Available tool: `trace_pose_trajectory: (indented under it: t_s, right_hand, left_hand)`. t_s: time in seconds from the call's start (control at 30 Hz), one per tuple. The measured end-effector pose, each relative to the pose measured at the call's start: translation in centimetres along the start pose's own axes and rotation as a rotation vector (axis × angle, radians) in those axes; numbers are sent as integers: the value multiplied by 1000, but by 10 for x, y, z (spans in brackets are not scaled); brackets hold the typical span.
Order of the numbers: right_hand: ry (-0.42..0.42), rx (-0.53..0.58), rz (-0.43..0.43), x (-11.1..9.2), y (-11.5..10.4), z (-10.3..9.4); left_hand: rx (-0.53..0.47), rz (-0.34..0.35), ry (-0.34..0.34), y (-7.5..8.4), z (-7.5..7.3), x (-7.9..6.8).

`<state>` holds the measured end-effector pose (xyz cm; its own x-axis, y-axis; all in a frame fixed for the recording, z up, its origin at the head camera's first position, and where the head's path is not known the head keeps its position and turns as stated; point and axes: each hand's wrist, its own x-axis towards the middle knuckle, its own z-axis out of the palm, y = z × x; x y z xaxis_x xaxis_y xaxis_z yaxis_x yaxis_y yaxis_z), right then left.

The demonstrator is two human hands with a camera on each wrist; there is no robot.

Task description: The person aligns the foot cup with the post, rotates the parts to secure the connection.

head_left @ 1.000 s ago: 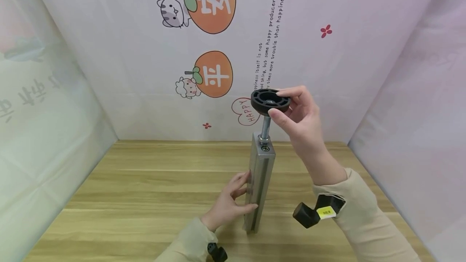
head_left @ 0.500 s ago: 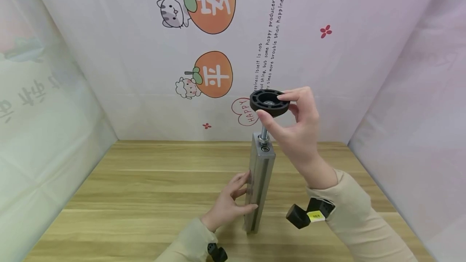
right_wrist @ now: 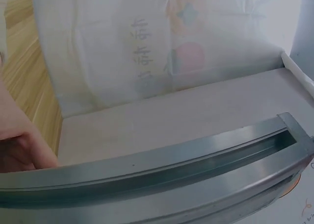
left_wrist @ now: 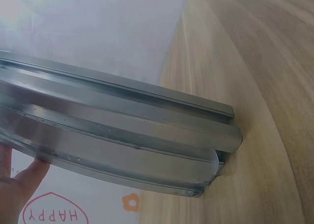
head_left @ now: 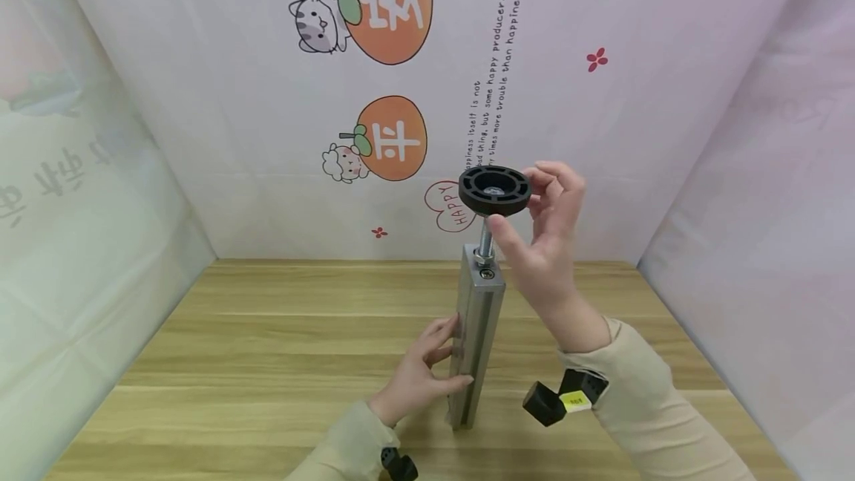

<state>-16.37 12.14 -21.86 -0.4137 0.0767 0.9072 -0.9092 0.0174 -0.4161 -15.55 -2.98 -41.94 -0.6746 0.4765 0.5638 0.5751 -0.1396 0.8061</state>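
1. Left hand: thumb and fingers gripping upright slotted aluminium profile
2. Above that grip: threaded stud bearing black levelling foot
3. Right hand: curved beside foot, whether gripping cannot be told
4. Beneath left grip: wood-grain tabletop

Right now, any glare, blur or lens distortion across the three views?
Head: even light, wall lettering sharp, metal bar straight; left wrist: bright glare upper left, metal bar bowed by the lens; right wrist: hazy, backdrop washed out upper right, metal bar bowed.
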Motion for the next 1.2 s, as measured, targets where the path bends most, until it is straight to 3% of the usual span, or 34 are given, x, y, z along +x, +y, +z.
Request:
trace_pose_trajectory:
  t_s: [0.13, 0.23, 0.4, 0.53, 0.67, 0.9, 1.2]
  right_hand:
    - [-127, 438, 178, 4, 7, -4]
    - [-250, 655, 355, 10, 10, -6]
    - [-428, 833, 520, 17, 11, -7]
    - [-526, 996, 540, 22, 15, -7]
    - [-551, 1141, 556, 24, 18, -6]
    - [-521, 1262, 568, 24, 21, -5]
    - [-461, 1064, 454, 20, 24, -9]
  left_hand:
    - [11, 8, 1, -1, 0, -1]
    - [19, 5, 7, -2, -1, -1]
    - [17, -11, 4, -1, -1, 0]
    - [13, -25, 1, 2, -1, -1]
    - [24, -34, 4, 3, -2, 0]
    - [31, -36, 10, 2, -4, 0]
    - [16, -23, 6, -2, -3, 0]
